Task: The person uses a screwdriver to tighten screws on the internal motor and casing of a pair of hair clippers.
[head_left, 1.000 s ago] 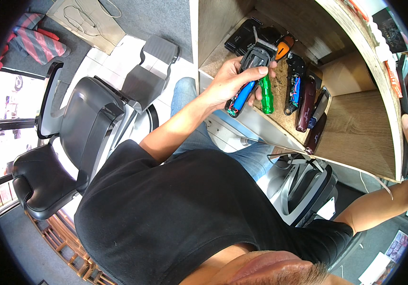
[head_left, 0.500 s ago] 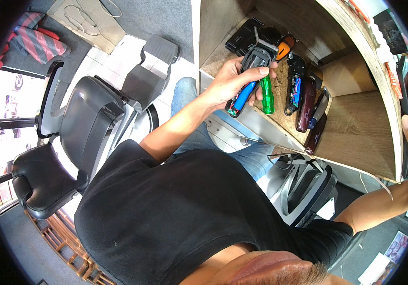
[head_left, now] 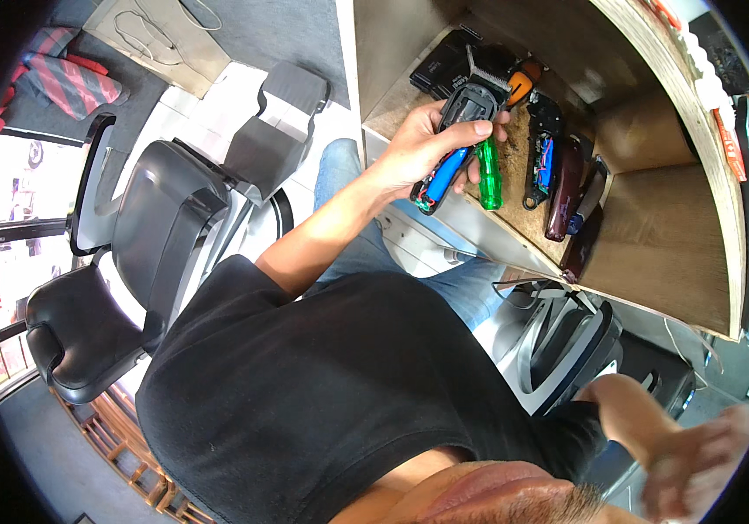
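My left hand (head_left: 427, 148) is closed around a hair clipper (head_left: 469, 106), its thumb across the body. The clipper's casing is open at the lower end, baring a blue cylindrical battery (head_left: 447, 173) and thin wires. A translucent green handle (head_left: 491, 179), like a screwdriver's, sticks out beside the same hand's fingers; whether they grip it is hidden. At the lower right, my right hand (head_left: 697, 467) is off the shelf and smeared by motion, so its fingers are unclear. Behind the left hand, another opened clipper (head_left: 545, 162) with a blue battery lies on the wooden shelf (head_left: 514, 157).
Beside the opened clipper lie a maroon clipper (head_left: 564, 196) and other dark clippers. A black case (head_left: 440, 70) and an orange-and-black tool (head_left: 523, 83) sit deeper in the shelf. A black barber chair (head_left: 161, 205) stands at left. The shelf's wooden side edge (head_left: 715, 175) curves at right.
My right hand has come away from the far right side of the shelf and swung down toward the lower right. The left hand still holds the clipper in nearly the same place.
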`<state>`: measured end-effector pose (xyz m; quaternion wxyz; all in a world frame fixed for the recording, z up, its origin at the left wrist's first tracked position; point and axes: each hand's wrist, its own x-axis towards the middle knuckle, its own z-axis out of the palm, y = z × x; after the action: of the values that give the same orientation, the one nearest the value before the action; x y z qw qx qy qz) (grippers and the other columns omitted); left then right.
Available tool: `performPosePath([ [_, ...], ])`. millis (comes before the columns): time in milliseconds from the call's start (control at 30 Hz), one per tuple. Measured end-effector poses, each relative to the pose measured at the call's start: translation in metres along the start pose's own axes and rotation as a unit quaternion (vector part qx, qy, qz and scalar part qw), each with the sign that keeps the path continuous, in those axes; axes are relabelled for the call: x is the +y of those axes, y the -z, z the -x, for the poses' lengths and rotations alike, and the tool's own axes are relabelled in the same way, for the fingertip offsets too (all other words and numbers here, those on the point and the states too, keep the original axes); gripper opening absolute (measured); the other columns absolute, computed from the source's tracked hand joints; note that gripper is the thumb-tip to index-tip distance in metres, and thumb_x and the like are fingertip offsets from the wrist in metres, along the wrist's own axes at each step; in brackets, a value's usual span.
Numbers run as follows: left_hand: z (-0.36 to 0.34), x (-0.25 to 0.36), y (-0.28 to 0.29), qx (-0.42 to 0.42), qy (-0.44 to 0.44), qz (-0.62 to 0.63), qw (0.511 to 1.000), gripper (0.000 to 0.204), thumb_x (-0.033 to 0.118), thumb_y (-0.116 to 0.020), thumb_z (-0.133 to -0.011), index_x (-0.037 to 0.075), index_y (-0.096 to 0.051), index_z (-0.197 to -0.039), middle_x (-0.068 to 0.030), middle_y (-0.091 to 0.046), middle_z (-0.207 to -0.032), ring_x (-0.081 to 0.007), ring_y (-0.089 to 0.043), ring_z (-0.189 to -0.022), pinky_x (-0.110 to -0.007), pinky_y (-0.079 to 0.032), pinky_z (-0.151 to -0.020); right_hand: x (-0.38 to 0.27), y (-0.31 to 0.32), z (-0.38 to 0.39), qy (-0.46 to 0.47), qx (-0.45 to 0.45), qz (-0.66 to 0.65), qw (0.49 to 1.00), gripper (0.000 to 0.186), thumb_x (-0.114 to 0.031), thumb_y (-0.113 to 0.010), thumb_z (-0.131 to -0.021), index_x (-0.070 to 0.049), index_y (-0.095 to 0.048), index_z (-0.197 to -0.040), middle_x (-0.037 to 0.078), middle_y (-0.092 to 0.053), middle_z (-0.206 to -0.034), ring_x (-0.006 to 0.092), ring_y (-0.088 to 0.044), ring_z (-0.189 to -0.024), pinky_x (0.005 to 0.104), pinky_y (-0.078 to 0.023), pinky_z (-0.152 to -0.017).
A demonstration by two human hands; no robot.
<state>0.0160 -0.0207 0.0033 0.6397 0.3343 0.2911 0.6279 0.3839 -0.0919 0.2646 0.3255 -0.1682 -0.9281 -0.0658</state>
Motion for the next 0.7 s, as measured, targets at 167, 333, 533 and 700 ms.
performPosePath([
  [167, -0.001, -0.001, 0.001, -0.054, 0.01, -0.062, 0.997, 0.049, 0.029, -0.069, -0.105, -0.003, -0.062, -0.141, -0.0116, -0.074, -0.122, -0.0136, -0.071, -0.067, -0.025, -0.059, -0.054, -0.032, -0.151, 0.012, -0.241, -0.012, -0.237, 0.941, 0.036, -0.013, -0.086, -0.078, -0.002, -0.074, -0.111, 0.012, -0.07, -0.101, 0.026, -0.067, -0.084, 0.0355, -0.054, -0.073],
  [333, 0.005, 0.001, -0.011, -0.059, 0.039, -0.056, 0.996, 0.048, 0.028, -0.068, -0.105, -0.002, -0.062, -0.142, -0.0124, -0.075, -0.123, -0.013, -0.071, -0.067, -0.025, -0.057, -0.053, -0.011, -0.27, 0.016, -0.412, 0.07, -0.279, 0.865, 0.047, -0.012, -0.08, -0.096, 0.002, -0.06, -0.135, 0.016, -0.066, -0.114, 0.0221, -0.068, -0.093, 0.0338, -0.055, -0.082],
  [533, 0.008, -0.007, -0.017, -0.053, 0.044, -0.073, 0.995, 0.047, 0.025, -0.071, -0.104, -0.003, -0.062, -0.141, -0.0128, -0.077, -0.121, -0.0107, -0.07, -0.066, -0.024, -0.055, -0.05, -0.012, -0.292, 0.011, -0.424, 0.049, -0.446, 0.787, 0.054, -0.014, -0.072, -0.105, 0.006, -0.041, -0.144, 0.018, -0.07, -0.116, 0.0176, -0.07, -0.093, 0.0315, -0.055, -0.085],
  [700, 0.008, -0.004, -0.017, -0.059, 0.031, -0.081, 0.994, 0.048, 0.026, -0.072, -0.103, -0.003, -0.062, -0.14, -0.0119, -0.077, -0.119, -0.0105, -0.07, -0.065, -0.024, -0.056, -0.049, -0.009, -0.294, 0.012, -0.425, 0.039, -0.468, 0.773, 0.053, -0.015, -0.066, -0.108, 0.006, -0.035, -0.146, 0.023, -0.07, -0.124, 0.0173, -0.07, -0.098, 0.0316, -0.054, -0.09],
])
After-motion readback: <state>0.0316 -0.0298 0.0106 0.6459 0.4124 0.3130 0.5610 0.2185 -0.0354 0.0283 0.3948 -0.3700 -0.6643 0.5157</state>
